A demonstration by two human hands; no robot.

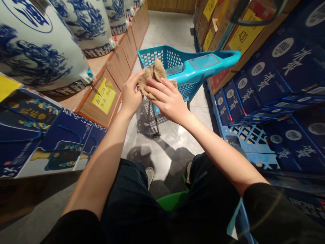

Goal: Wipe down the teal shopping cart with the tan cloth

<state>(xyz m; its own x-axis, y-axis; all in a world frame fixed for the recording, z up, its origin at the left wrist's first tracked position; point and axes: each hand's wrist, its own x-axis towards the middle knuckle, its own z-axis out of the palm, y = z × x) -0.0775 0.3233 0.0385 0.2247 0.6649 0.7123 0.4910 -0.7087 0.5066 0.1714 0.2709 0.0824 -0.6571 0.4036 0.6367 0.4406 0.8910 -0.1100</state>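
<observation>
A tan, fuzzy cloth [159, 69] is bunched up between my two hands at the near end of a blue shopping cart's handle [200, 64]. My left hand [132, 92] grips the cloth's left edge, its fingers curled behind it. From the right, my right hand [169, 98] lies over the cloth with its fingers pressed together on it. Part of the cloth and of the handle is hidden under the fingers. Beyond the hands the cart's perforated blue basket [149, 54] shows; I cannot tell whether the cloth touches the handle.
Large blue-and-white porcelain jars [45, 47] with small taps line a wooden counter [101, 73] on the left. Gift boxes [50, 135] stand nearer. Stacked blue cartons [284, 57] on blue pallets [246, 135] fill the right. Something green [172, 200] is between my legs.
</observation>
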